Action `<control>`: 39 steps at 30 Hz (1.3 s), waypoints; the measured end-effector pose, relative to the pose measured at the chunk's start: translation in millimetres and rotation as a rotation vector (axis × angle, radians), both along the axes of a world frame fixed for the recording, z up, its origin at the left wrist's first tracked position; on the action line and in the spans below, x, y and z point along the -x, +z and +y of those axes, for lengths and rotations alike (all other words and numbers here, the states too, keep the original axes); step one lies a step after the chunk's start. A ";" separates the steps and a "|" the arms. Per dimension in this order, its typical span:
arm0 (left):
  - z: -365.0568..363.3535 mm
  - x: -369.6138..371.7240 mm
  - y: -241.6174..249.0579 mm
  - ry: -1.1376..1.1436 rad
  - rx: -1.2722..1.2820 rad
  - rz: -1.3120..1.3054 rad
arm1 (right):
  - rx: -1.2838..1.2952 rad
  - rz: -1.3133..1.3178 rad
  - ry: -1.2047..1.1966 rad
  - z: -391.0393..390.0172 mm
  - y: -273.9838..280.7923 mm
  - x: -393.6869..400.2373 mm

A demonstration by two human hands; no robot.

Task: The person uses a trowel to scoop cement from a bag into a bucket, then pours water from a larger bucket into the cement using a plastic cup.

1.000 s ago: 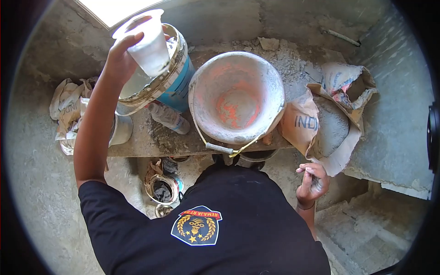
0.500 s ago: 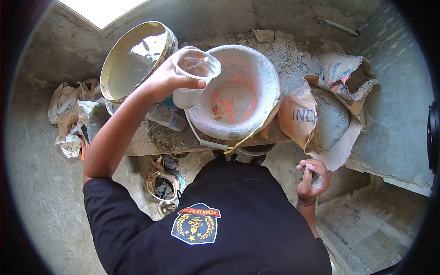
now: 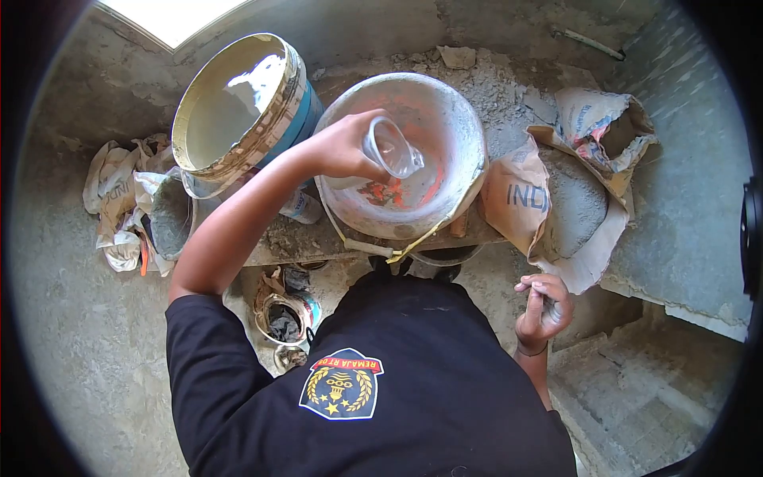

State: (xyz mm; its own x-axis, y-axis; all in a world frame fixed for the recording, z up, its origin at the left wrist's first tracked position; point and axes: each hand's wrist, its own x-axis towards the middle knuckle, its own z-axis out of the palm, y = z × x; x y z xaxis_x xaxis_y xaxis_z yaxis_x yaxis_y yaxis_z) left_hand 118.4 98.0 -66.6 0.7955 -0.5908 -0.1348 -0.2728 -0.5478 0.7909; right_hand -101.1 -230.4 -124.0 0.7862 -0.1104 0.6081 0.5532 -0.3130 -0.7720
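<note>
A clear plastic cup (image 3: 391, 151) is gripped in my left hand (image 3: 350, 149), tilted with its mouth to the right over the wide, grey-stained basin (image 3: 457, 127). Orange-red patches show on the basin's inside, and a yellow wire handle hangs at its front. To the left, a large bucket (image 3: 278, 127) holds cloudy liquid. My right hand (image 3: 544, 308) hangs below the paper bag (image 3: 517, 187) of grey powder, fingers curled together, with nothing visible in them.
A second torn bag (image 3: 604, 127) lies at the right. Crumbled grey material (image 3: 501, 103) is spread behind the basin. Crumpled sacks (image 3: 119, 191) and a dark container (image 3: 171, 211) are at the left. A plastic bottle (image 3: 302, 208) lies beside the bucket; a small open can (image 3: 284, 322) stands lower down.
My left hand has carried the cup rightward, from between the bucket and basin to over the basin, and tipped it. My right hand has stayed nearly still.
</note>
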 end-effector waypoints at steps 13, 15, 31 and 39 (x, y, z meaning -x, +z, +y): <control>-32.1 -1.8 8.6 -0.199 -0.763 -0.190 | -0.019 0.031 -0.011 0.3 -0.7 4.1; -33.8 -0.6 7.7 -0.189 -0.782 -0.266 | -0.016 0.033 -0.013 0.9 0.9 3.9; -17.7 -0.8 56.7 0.090 -0.769 -0.267 | -0.066 0.042 -0.025 7.5 -3.1 -1.5; 30.4 14.2 81.9 0.418 -0.029 -0.157 | -0.029 0.043 0.020 16.2 3.2 -8.0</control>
State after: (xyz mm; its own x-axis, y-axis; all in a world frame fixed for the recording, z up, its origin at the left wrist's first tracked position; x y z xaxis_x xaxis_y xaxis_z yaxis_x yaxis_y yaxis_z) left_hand 104.2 128.3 15.3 0.9773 -0.2120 -0.0051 -0.1388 -0.6577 0.7404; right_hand -93.1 -214.2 -120.7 0.8139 -0.1115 0.5702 0.5249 -0.2798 -0.8039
